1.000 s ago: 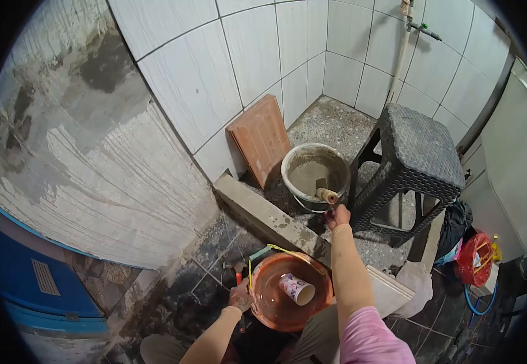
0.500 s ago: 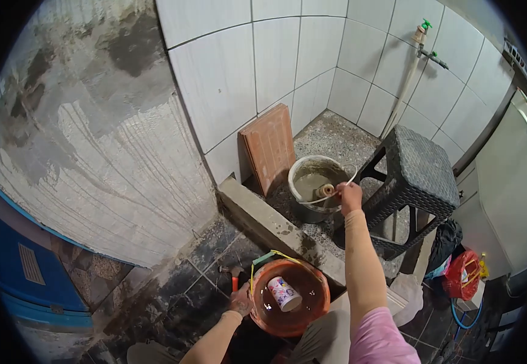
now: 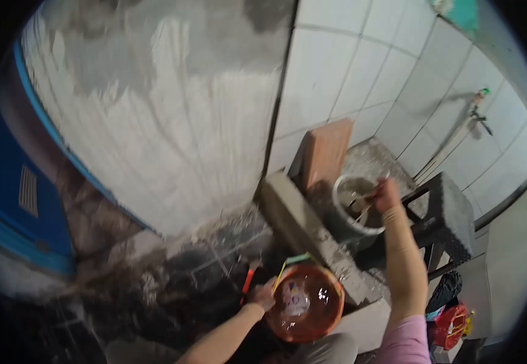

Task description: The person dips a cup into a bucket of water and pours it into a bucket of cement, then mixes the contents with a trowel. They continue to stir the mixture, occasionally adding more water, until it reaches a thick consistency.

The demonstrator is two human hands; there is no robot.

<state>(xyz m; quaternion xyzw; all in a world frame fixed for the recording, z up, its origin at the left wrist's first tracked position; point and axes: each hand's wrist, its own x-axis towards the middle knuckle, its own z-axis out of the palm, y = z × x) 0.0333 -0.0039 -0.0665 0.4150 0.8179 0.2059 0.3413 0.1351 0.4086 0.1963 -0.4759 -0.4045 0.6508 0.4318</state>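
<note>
My right hand [image 3: 387, 195] is closed on the wire handle at the right rim of a bucket of wet grey mortar [image 3: 339, 213]. Inside that bucket lies a short roll-shaped handle, blurred and part hidden by my fingers. Lower down, my left hand [image 3: 265, 295] is closed at the left rim of an orange bucket [image 3: 339, 312], where its yellow wire handle with a green grip [image 3: 298, 259] meets the edge. Brownish water fills the orange bucket, and a white cup with coloured print [image 3: 295, 300] lies in it. Left of it is a tool with an orange handle [image 3: 248, 283].
A concrete curb [image 3: 300, 213] runs between the two buckets. Terracotta tiles [image 3: 329, 151] lean on the tiled wall behind. A dark woven plastic stool [image 3: 452, 209] stands right of the mortar bucket. A red bag [image 3: 450, 324] sits at the lower right; a wall tap [image 3: 477, 103] is farther back.
My view has swung left, so the scene sits farther right and is blurred. Both hands stay at their buckets. The cup looks lower in the water.
</note>
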